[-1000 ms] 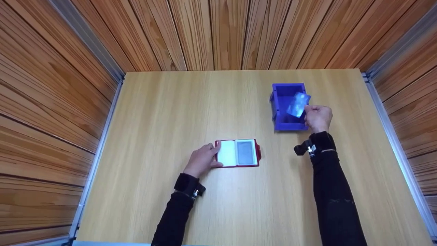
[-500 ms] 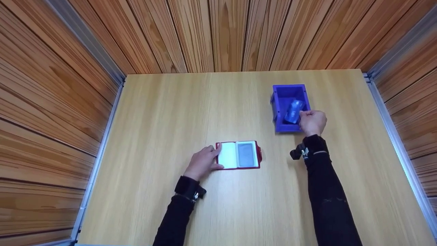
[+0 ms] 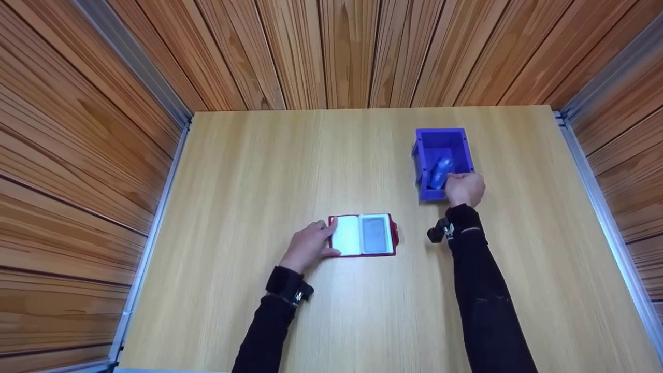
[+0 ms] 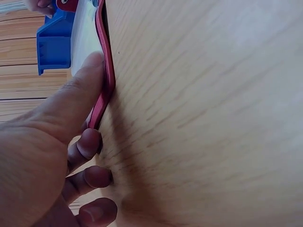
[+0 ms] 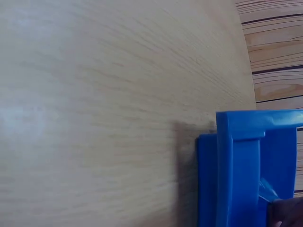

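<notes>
A small red card holder [image 3: 360, 235] lies open on the table, with white and translucent inner pages showing. My left hand [image 3: 306, 244] grips its left end. In the left wrist view the thumb [image 4: 85, 87] lies on the white page, and curled fingers [image 4: 92, 177] sit by the red edge. Inside the blue-purple bin [image 3: 432, 195] leans a shiny translucent blue card [image 3: 441, 172]. My right hand [image 3: 466, 189] pinches that card at the bin's near right corner; its fingertips are mostly hidden in the head view. The right wrist view catches only part of that hand, behind the bin wall [image 5: 244, 175].
The wooden table [image 3: 269, 171] has plank-patterned walls [image 3: 347, 57] at the back and both sides. Metal rails [image 3: 601, 223] run along the side edges. The bin stands at the back right, beyond the card holder.
My right hand has moved left and toward me, lowering the blue card deeper into the bin and turning it more edge-on. The left hand stays on the card holder.
</notes>
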Available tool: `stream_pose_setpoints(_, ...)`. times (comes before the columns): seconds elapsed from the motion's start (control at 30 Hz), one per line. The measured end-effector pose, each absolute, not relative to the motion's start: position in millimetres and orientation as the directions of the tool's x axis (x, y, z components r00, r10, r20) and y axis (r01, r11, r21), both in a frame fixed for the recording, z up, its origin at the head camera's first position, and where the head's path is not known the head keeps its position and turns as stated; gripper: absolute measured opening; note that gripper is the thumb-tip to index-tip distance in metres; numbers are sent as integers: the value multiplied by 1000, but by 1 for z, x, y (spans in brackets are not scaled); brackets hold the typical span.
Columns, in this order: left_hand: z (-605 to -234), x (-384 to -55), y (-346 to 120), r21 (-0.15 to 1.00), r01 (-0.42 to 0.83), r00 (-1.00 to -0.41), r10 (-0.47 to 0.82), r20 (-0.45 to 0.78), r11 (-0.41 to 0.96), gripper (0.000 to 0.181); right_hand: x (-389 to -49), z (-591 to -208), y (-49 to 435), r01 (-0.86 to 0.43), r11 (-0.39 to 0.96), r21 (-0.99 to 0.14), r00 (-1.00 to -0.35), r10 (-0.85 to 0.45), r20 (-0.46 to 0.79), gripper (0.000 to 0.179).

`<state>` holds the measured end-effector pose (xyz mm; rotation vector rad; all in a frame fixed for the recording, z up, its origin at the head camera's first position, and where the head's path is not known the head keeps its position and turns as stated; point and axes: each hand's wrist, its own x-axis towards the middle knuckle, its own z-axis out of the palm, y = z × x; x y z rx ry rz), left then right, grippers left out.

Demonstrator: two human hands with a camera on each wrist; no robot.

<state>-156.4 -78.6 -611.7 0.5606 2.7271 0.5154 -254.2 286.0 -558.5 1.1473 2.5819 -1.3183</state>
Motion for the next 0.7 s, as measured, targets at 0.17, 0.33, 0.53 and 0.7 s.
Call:
stream_pose_setpoints(0.17, -612, -155, -79, 405, 329, -875, 437, -210, 853, 94, -254, -564, 282, 648, 370, -666, -709, 612, -350, 33)
stream_pose_setpoints(0.33, -612, -155, -80, 406, 334, -876, 439, -200, 851, 94, -253, -566, 281, 660, 372, -653, -700, 619, -355, 37)
stream_pose_setpoints(0.53, -611, -154, -79, 404, 336, -879, 437, -190, 851, 93, -253, -569, 280, 658, 386, -646, -706, 615, -352, 37)
stream_pose_setpoints(0.7, -609, -153, -80, 393, 347, -879, 441, -180, 851, 93, -253, -570, 279, 659, 373, -653, -707, 605, -368, 36)
